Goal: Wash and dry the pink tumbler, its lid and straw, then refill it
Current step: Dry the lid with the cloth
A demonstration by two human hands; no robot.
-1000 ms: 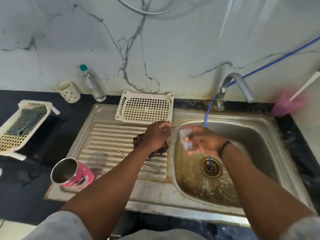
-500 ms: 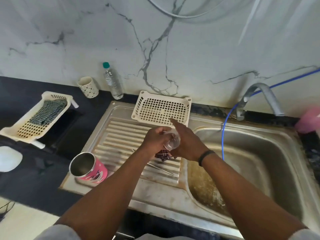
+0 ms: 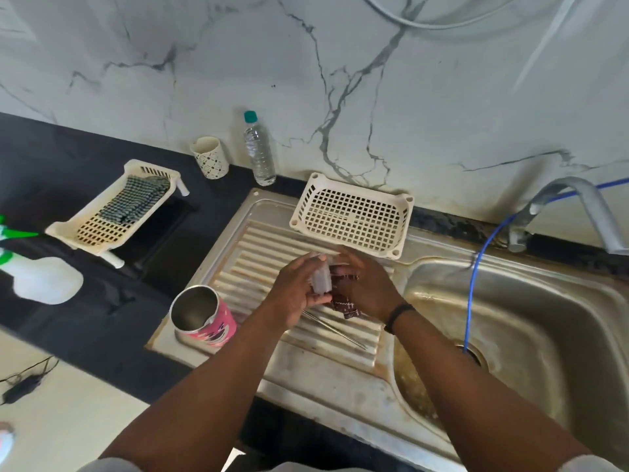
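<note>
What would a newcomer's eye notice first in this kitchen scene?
Two hands meet over the ribbed drainboard: the left hand holds a clear lid, the right hand a dark patterned cloth. The open pink tumbler stands at the drainboard's front left corner.

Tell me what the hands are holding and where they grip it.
The left hand holds the clear lid by its edge, on the lid's left side. The right hand holds a dark patterned cloth against the lid's other side.

Bare forearms run out of short grey fabric sleeves (image 3: 112, 466); a thin black band (image 3: 398, 315) circles the right wrist, just behind the hand.
</note>
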